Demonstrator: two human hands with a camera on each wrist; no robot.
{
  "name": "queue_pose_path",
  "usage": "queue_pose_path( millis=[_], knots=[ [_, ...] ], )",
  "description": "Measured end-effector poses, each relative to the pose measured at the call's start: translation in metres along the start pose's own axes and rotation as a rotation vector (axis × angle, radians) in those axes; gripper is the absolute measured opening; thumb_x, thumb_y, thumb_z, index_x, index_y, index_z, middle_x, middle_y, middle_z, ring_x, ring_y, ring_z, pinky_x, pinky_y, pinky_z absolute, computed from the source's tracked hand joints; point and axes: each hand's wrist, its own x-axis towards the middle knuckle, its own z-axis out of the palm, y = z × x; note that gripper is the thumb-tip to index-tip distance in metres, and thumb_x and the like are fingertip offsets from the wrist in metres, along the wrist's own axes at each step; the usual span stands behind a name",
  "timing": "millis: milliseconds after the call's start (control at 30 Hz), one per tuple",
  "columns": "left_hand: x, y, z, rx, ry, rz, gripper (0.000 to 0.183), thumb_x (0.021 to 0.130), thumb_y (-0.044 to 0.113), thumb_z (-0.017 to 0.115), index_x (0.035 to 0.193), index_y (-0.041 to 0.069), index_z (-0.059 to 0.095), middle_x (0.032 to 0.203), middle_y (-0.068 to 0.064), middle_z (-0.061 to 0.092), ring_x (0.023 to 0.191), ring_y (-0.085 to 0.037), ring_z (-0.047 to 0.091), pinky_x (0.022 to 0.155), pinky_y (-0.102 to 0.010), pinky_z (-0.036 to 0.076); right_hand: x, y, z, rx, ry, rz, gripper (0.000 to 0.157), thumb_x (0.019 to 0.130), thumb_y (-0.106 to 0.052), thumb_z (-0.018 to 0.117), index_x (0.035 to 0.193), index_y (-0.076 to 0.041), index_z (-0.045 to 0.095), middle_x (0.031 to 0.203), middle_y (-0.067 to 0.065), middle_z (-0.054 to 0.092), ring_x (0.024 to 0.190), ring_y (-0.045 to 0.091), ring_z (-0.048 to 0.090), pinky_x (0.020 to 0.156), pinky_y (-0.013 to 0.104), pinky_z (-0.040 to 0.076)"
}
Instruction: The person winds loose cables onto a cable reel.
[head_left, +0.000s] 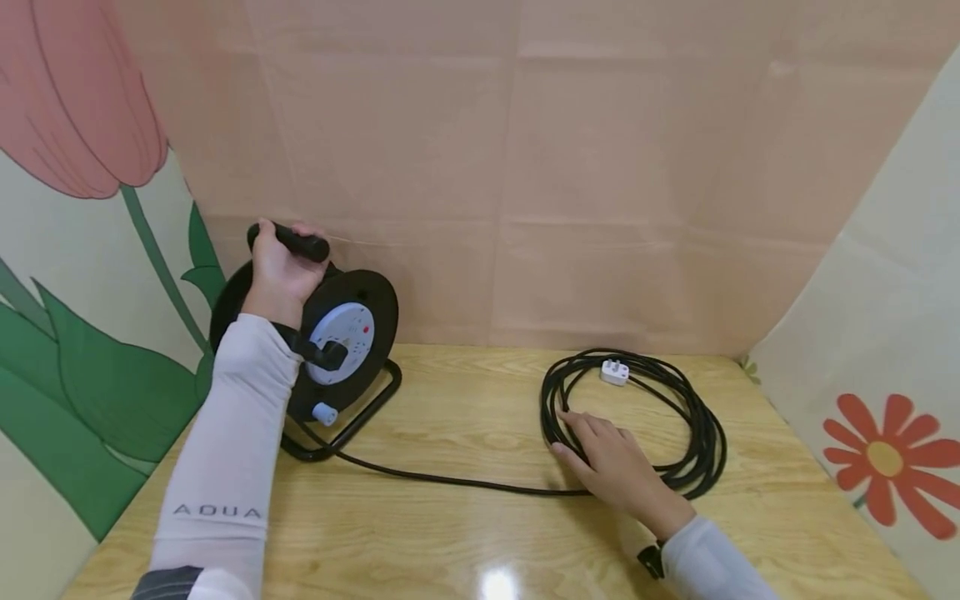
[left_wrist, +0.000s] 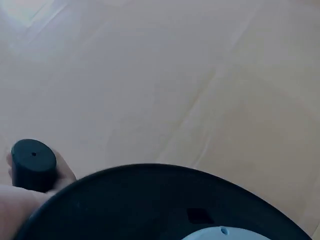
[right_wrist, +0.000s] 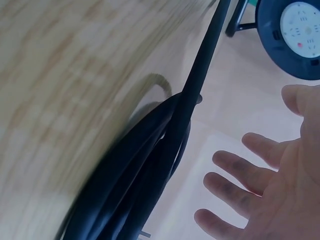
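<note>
Well apart on a wooden table (head_left: 450, 417) sat a reel (head_left: 345, 329), left, and a black coil (head_left: 708, 427), right. A person's left hand (head_left: 279, 279) held the reel's handle (head_left: 311, 245), fingers curled around it, while the reel stood upright on its frame (head_left: 363, 414). The right hand (head_left: 618, 467), fingers loose and parted, was at the coil's near left side; contact could not be told. A white plug (head_left: 614, 373) rested at the coil's far edge, and a cable (head_left: 450, 480) ran from the reel toward the coil.
</note>
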Motion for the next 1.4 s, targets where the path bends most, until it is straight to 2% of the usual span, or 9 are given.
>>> queue_pose_path(
  millis=[100, 200, 300, 400, 567, 767, 1167, 1233, 1400],
  knots=[
    [-0.003, -0.003, 0.001, -0.005, 0.024, 0.042, 0.041, 0.104, 0.053, 0.040, 0.133, 0.024, 0.038, 0.081, -0.010, 0.049, 0.061, -0.024, 0.048, 0.058, -0.037, 0.045, 0.000, 0.001, 0.001, 0.006, 0.000, 0.002, 0.059, 0.104, -0.053, 0.046, 0.148, -0.013, 0.047, 0.143, 0.013, 0.053, 0.129, 0.040, 0.050, 0.100, 0.066, 0.038],
    [-0.004, -0.009, 0.003, -0.048, 0.024, 0.072, 0.040, 0.107, 0.047, 0.038, 0.143, 0.032, 0.031, 0.088, -0.010, 0.050, 0.068, -0.025, 0.050, 0.065, -0.037, 0.043, -0.001, 0.002, 0.002, 0.003, 0.007, 0.011, 0.058, 0.104, -0.052, 0.046, 0.148, -0.015, 0.046, 0.143, 0.013, 0.053, 0.130, 0.039, 0.049, 0.100, 0.066, 0.037],
    [-0.003, -0.017, 0.005, -0.073, 0.022, 0.110, 0.032, 0.108, 0.044, 0.038, 0.129, 0.020, 0.043, 0.086, -0.010, 0.051, 0.068, -0.025, 0.050, 0.064, -0.036, 0.043, -0.001, 0.003, 0.001, 0.006, 0.012, 0.011, 0.057, 0.104, -0.051, 0.047, 0.148, -0.015, 0.046, 0.144, 0.013, 0.052, 0.130, 0.040, 0.049, 0.100, 0.067, 0.037],
    [0.000, -0.023, 0.006, -0.037, 0.017, 0.172, 0.033, 0.109, 0.040, 0.039, 0.103, 0.008, 0.046, 0.082, -0.009, 0.050, 0.064, -0.023, 0.049, 0.057, -0.034, 0.044, -0.001, 0.003, 0.000, 0.006, 0.011, 0.008, 0.057, 0.104, -0.051, 0.047, 0.148, -0.015, 0.046, 0.144, 0.014, 0.052, 0.130, 0.041, 0.048, 0.100, 0.068, 0.037],
    [0.003, -0.030, 0.006, 0.048, 0.013, 0.229, 0.042, 0.109, 0.037, 0.042, 0.083, 0.004, 0.041, 0.075, -0.006, 0.045, 0.054, -0.018, 0.044, 0.048, -0.030, 0.043, -0.003, 0.004, 0.000, -0.001, 0.007, 0.020, 0.058, 0.104, -0.052, 0.047, 0.148, -0.014, 0.047, 0.143, 0.013, 0.053, 0.130, 0.040, 0.049, 0.099, 0.067, 0.038],
    [0.006, -0.030, 0.004, 0.074, 0.021, 0.242, 0.044, 0.108, 0.043, 0.040, 0.084, 0.006, 0.039, 0.070, -0.005, 0.043, 0.047, -0.015, 0.042, 0.044, -0.026, 0.043, -0.005, 0.004, -0.001, -0.003, 0.004, 0.023, 0.058, 0.104, -0.051, 0.047, 0.148, -0.014, 0.047, 0.142, 0.013, 0.054, 0.129, 0.040, 0.049, 0.098, 0.067, 0.038],
    [0.006, -0.031, 0.009, 0.158, 0.067, 0.237, 0.038, 0.108, 0.039, 0.041, 0.089, 0.006, 0.040, 0.072, -0.004, 0.043, 0.049, -0.014, 0.042, 0.045, -0.025, 0.043, -0.004, 0.005, -0.004, -0.009, 0.009, 0.009, 0.057, 0.104, -0.049, 0.048, 0.149, -0.014, 0.046, 0.142, 0.013, 0.054, 0.129, 0.039, 0.049, 0.098, 0.066, 0.039],
    [0.007, -0.031, 0.009, 0.182, 0.071, 0.235, 0.037, 0.108, 0.037, 0.042, 0.088, 0.006, 0.040, 0.072, -0.004, 0.043, 0.049, -0.013, 0.042, 0.045, -0.025, 0.043, -0.005, 0.005, -0.004, -0.006, 0.007, 0.006, 0.057, 0.104, -0.050, 0.047, 0.149, -0.014, 0.046, 0.142, 0.013, 0.054, 0.129, 0.039, 0.049, 0.099, 0.066, 0.038],
    [0.006, -0.028, 0.011, 0.267, 0.070, 0.219, 0.022, 0.108, 0.019, 0.043, 0.091, 0.007, 0.040, 0.071, -0.004, 0.043, 0.050, -0.013, 0.043, 0.044, -0.024, 0.043, -0.007, 0.005, -0.007, -0.003, 0.006, 0.003, 0.057, 0.105, -0.051, 0.046, 0.148, -0.014, 0.046, 0.143, 0.014, 0.053, 0.130, 0.040, 0.048, 0.100, 0.066, 0.037]
  ],
)
